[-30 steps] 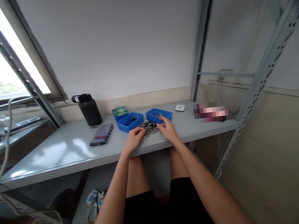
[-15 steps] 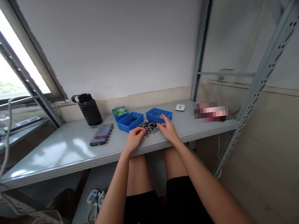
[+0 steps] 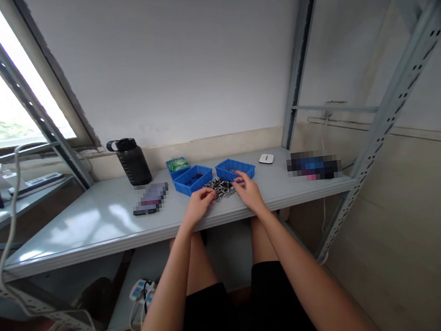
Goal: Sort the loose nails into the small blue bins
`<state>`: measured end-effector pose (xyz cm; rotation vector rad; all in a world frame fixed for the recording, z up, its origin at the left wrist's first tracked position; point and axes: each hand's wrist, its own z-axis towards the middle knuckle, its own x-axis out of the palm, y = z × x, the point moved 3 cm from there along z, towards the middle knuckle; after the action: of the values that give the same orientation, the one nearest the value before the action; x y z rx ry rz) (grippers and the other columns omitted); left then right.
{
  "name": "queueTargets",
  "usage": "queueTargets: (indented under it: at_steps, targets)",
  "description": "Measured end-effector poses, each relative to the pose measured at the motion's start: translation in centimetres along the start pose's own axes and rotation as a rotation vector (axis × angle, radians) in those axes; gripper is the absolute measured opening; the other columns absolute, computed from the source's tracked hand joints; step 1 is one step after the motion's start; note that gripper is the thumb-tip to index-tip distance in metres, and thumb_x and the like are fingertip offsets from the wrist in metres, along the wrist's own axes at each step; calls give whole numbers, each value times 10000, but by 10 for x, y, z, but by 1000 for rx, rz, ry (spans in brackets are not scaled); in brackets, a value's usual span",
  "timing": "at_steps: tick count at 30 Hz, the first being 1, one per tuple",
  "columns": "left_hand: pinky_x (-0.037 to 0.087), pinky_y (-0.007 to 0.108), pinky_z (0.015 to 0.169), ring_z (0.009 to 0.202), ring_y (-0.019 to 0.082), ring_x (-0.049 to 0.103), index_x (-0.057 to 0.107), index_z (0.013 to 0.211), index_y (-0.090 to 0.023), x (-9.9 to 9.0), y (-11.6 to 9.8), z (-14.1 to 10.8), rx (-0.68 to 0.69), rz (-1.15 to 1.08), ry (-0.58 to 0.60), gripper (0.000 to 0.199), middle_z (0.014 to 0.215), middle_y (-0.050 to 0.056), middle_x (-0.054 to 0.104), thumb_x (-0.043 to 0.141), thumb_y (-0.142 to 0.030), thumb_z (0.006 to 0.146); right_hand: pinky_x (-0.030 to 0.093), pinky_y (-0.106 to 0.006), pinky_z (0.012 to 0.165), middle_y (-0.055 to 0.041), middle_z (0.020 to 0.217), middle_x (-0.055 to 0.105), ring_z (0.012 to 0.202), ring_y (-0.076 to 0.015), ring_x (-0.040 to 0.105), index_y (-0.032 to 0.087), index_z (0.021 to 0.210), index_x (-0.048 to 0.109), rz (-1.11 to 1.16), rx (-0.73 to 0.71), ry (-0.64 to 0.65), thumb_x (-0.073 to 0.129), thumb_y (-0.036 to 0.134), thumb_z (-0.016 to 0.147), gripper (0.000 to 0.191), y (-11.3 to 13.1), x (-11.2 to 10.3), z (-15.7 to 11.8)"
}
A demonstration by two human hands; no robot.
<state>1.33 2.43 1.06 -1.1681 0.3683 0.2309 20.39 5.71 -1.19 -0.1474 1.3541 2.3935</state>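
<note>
grey bench (image 3: 103, 221) — hands at screws (image 3: 220, 188)

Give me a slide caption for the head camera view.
Both hands, left and right, flank a pile of small metal parts before two blue trays.

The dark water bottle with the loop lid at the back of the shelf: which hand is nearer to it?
Left. The left hand lies right of and in front of the dark water bottle; the right hand is farther right.

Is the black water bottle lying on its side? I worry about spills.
No, the black water bottle stands upright on the table, left of the blue trays.
</note>
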Motion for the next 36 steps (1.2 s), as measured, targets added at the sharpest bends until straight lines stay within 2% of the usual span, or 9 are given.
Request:
queueTargets:
  at_steps: [2, 4, 8, 12, 15, 18, 23, 31, 36]
  targets:
    - [412, 241, 559, 602, 143, 539, 650, 842, -140, 1, -1, 0, 16, 22, 5, 295, 728, 34, 640, 516, -399, 796, 484, -297, 725, -53, 836, 670, 737, -169, 610, 165, 1008, 626, -61, -15, 64, 490, 310, 819, 274, 6, 1, -2]
    - [412, 248, 585, 627, 155, 548, 657, 827, -141, 3, -3, -1, 53, 85, 23, 287, 721, 34, 648, 501, -382, 807, 452, -268, 683, -34, 756, 668, 712, -167, 603, 178, 860, 639, -162, -44, 147, 471, 315, 841, 217, 12, 4, -5]
    - [397, 263, 622, 660, 174, 560, 665, 771, -165, 9, -5, -2, 151, 298, 95, 272, 725, 30, 665, 473, -349, 828, 367, -237, 632, -34, 765, 670, 707, -159, 579, 200, 776, 621, -474, -108, 296, 486, 320, 859, 199, 21, 12, -12]
    - [385, 273, 624, 660, 186, 560, 655, 734, -179, 12, -5, -2, 256, 498, 173, 227, 707, 42, 652, 474, -285, 819, 318, -237, 615, -31, 805, 667, 745, -158, 572, 200, 780, 609, -639, -178, 349, 496, 314, 870, 184, 26, 15, -16]
    - [405, 285, 684, 742, 211, 574, 660, 736, -183, 10, -5, -1, 300, 547, 163, 176, 740, 62, 655, 502, -240, 790, 296, -241, 598, -24, 830, 669, 743, -154, 567, 202, 798, 606, -654, -200, 350, 484, 319, 883, 189, 27, 15, -17]
    - [420, 291, 727, 802, 224, 588, 668, 780, -185, 7, -4, -2, 274, 505, 132, 157, 803, 72, 670, 516, -222, 775, 286, -244, 589, -18, 830, 669, 737, -153, 561, 207, 798, 605, -650, -209, 359, 492, 321, 882, 181, 27, 15, -17]
    - [431, 280, 711, 772, 206, 604, 672, 817, -178, 5, -1, -3, 206, 423, 107, 189, 859, 70, 686, 494, -180, 751, 291, -239, 590, -8, 811, 664, 746, -152, 561, 212, 808, 611, -635, -209, 384, 528, 317, 865, 145, 28, 16, -17]
    - [448, 269, 670, 709, 181, 591, 657, 868, -150, 3, 10, 2, 128, 384, 70, 239, 783, 50, 670, 507, -138, 682, 304, -236, 595, -10, 840, 671, 756, -155, 571, 223, 885, 638, -629, -186, 411, 541, 311, 853, 135, 26, 16, -15]
    - [456, 274, 682, 708, 175, 593, 656, 847, -146, 0, 11, 1, 132, 367, -22, 235, 800, 52, 673, 508, -124, 666, 326, -242, 624, -23, 879, 677, 805, -175, 588, 227, 914, 644, -637, -195, 403, 537, 305, 850, 146, 25, 17, -15]
